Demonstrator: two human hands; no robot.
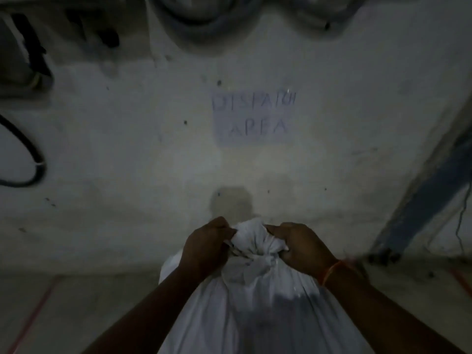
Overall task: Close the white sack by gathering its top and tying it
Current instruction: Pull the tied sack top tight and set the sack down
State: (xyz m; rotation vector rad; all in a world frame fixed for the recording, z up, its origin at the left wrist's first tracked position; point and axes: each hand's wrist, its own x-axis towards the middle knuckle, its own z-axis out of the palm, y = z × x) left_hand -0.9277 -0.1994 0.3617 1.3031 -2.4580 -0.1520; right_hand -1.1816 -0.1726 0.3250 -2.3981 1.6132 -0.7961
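1. While standing upright on the floor (76, 290), white sack (255, 315) is presenting its gathered top (251, 241) between both hands, equally near.
2. Left hand (204, 247) and right hand (304, 247) are clenching the twisted ends, fingers pulling apart sideways.

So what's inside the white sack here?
Nothing inside shows. The white sack is opaque and bulging, and its gathered top is bunched shut between the left hand and right hand, covering the contents.
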